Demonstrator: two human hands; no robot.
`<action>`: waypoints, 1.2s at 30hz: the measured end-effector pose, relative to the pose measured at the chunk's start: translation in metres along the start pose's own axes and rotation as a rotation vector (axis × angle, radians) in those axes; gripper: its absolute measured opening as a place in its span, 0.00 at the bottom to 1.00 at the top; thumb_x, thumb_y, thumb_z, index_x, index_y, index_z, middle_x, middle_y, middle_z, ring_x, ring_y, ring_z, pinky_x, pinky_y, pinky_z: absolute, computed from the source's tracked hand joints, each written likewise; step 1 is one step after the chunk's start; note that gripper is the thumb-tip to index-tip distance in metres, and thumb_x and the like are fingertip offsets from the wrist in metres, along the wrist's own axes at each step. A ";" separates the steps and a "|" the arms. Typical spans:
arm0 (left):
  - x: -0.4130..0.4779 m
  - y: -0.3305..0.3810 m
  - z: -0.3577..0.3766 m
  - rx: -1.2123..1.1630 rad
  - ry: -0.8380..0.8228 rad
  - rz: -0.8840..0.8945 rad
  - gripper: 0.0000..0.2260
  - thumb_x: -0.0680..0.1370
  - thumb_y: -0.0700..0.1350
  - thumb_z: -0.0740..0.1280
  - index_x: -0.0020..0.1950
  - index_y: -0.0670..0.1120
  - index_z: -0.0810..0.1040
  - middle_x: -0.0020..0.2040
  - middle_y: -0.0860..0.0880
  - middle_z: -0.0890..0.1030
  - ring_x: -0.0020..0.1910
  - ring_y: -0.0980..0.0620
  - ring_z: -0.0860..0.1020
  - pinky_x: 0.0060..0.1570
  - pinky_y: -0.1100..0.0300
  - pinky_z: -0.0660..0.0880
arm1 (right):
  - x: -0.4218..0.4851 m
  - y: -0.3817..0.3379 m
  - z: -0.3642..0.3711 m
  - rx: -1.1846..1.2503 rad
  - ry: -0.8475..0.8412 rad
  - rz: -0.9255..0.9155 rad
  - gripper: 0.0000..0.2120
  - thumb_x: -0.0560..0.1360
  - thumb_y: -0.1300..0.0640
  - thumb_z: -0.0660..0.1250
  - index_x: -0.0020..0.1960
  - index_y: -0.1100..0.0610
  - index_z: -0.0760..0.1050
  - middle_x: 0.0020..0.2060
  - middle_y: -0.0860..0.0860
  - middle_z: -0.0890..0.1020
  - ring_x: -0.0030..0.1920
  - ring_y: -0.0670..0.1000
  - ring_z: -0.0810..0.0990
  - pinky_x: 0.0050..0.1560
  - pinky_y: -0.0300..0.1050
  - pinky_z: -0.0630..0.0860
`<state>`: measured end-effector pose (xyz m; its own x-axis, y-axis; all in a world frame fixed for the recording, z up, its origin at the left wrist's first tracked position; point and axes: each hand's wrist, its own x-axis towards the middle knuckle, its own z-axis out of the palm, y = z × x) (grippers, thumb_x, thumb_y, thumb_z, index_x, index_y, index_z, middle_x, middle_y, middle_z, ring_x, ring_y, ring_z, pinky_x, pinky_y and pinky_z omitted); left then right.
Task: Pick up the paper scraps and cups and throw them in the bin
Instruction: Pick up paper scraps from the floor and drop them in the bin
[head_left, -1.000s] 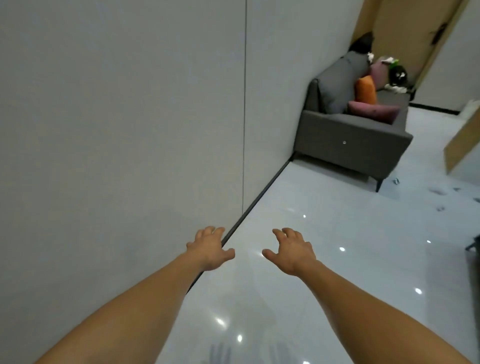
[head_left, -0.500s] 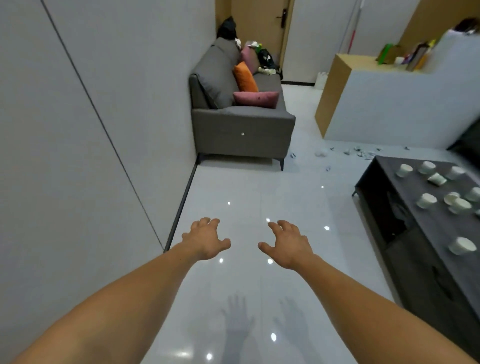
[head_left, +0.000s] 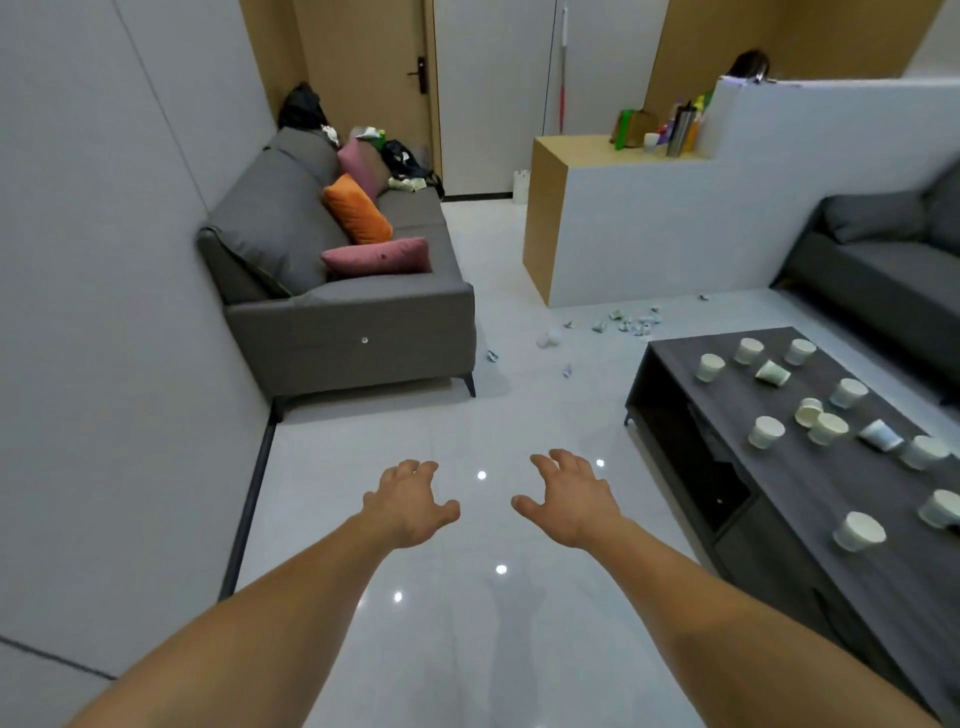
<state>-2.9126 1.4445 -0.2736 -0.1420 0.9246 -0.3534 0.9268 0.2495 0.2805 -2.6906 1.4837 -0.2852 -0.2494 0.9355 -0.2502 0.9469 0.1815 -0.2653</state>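
Several white paper cups (head_left: 766, 432) stand or lie scattered on a dark low table (head_left: 727, 405) at the right. Paper scraps (head_left: 626, 323) litter the glossy floor beyond the table, near a white partition. One more scrap (head_left: 492, 356) lies by the sofa's front leg. My left hand (head_left: 410, 501) and my right hand (head_left: 569, 499) are stretched out over the floor, palms down, fingers loosely spread, holding nothing. Both are well short of the cups and scraps. No bin is in sight.
A grey sofa (head_left: 353, 312) with orange and pink cushions stands along the left wall. A second grey sofa (head_left: 883, 270) is at the far right. A wood-sided partition (head_left: 649, 234) with bottles on its shelf stands behind the scraps. A door is at the back.
The view has swung right from the left wall, bringing the table, cups, scraps and partition into sight. My hands stay outstretched and empty.
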 end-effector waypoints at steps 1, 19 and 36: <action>0.018 0.008 -0.006 -0.011 -0.001 0.006 0.34 0.75 0.62 0.62 0.77 0.51 0.56 0.77 0.49 0.57 0.74 0.45 0.57 0.69 0.45 0.62 | 0.019 0.009 -0.010 0.005 0.010 0.010 0.36 0.76 0.34 0.57 0.78 0.49 0.53 0.77 0.51 0.55 0.77 0.54 0.52 0.71 0.58 0.60; 0.403 0.091 -0.135 -0.054 -0.076 0.216 0.34 0.74 0.60 0.63 0.76 0.50 0.59 0.75 0.47 0.60 0.73 0.43 0.59 0.69 0.46 0.64 | 0.355 0.056 -0.117 0.031 0.031 0.175 0.35 0.77 0.38 0.60 0.78 0.51 0.54 0.77 0.51 0.55 0.76 0.55 0.54 0.72 0.55 0.62; 0.722 0.277 -0.192 0.006 -0.168 0.211 0.34 0.75 0.59 0.63 0.77 0.48 0.56 0.76 0.46 0.60 0.72 0.42 0.61 0.69 0.46 0.64 | 0.656 0.232 -0.217 0.071 -0.060 0.208 0.35 0.77 0.41 0.62 0.78 0.51 0.53 0.77 0.52 0.55 0.74 0.56 0.57 0.69 0.53 0.66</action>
<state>-2.8251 2.2359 -0.2800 0.1140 0.8951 -0.4311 0.9317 0.0543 0.3590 -2.5902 2.2055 -0.3087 -0.0637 0.9305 -0.3606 0.9631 -0.0373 -0.2664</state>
